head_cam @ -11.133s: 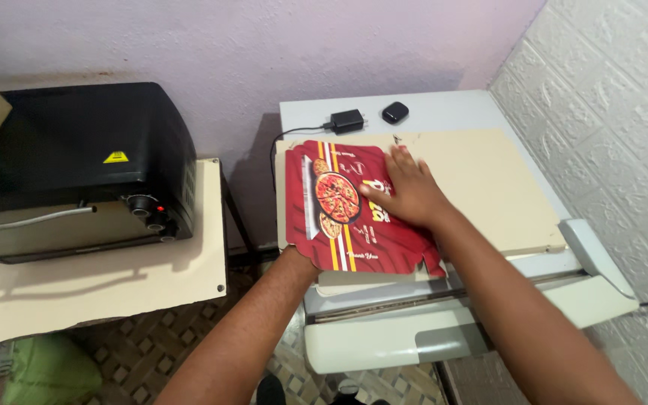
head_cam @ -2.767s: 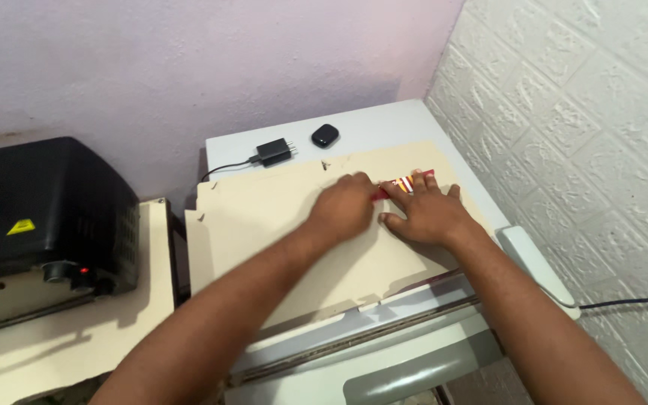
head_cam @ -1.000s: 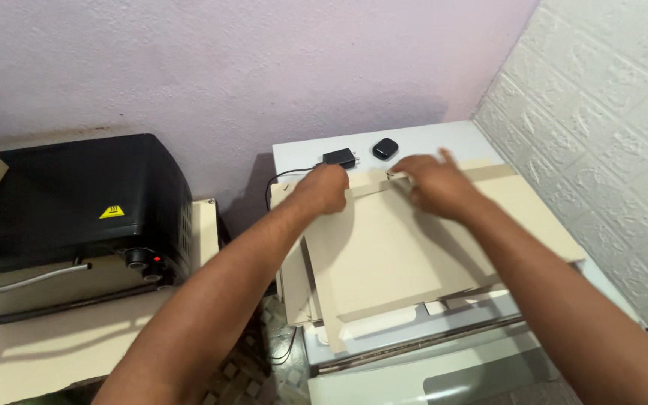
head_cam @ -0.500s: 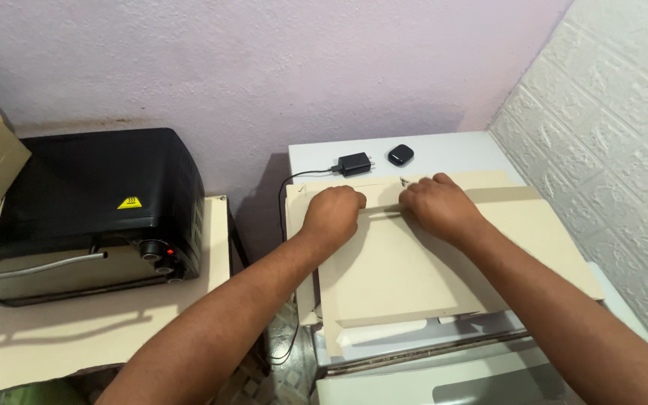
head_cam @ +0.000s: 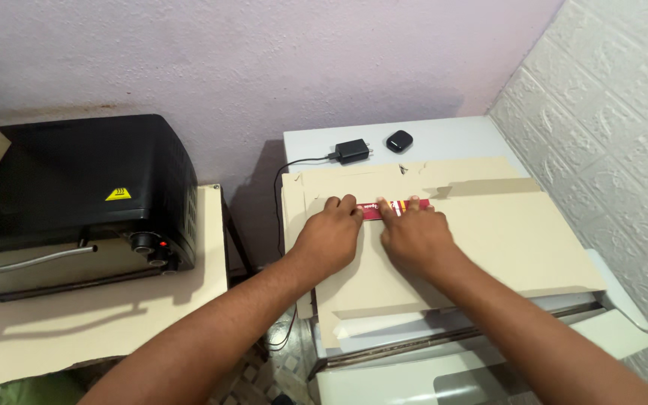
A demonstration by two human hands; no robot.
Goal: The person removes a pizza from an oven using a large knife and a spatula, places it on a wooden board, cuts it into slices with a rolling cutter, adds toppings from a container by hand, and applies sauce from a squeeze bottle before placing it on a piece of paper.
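Note:
A flat beige cardboard box blank (head_cam: 504, 232) lies plain side up on a white machine top (head_cam: 444, 142). A narrow red printed flap (head_cam: 384, 208) of it is folded over near the far edge. My left hand (head_cam: 331, 236) presses flat on the cardboard with its fingertips at the left end of the red flap. My right hand (head_cam: 414, 234) lies flat beside it, fingers on the flap's right part. Both hands press down and neither grips anything.
A black charger plug (head_cam: 352, 151) with its cable and a small black case (head_cam: 398, 140) sit at the back of the white top. A black oven-like appliance (head_cam: 76, 195) stands on a beige table (head_cam: 91, 315) to the left. A white textured wall (head_cam: 616, 127) closes the right side.
The hands have slid a little toward me along the cardboard, and a red printed flap now shows folded over under the fingertips. Much earlier the blank lay printed side up.

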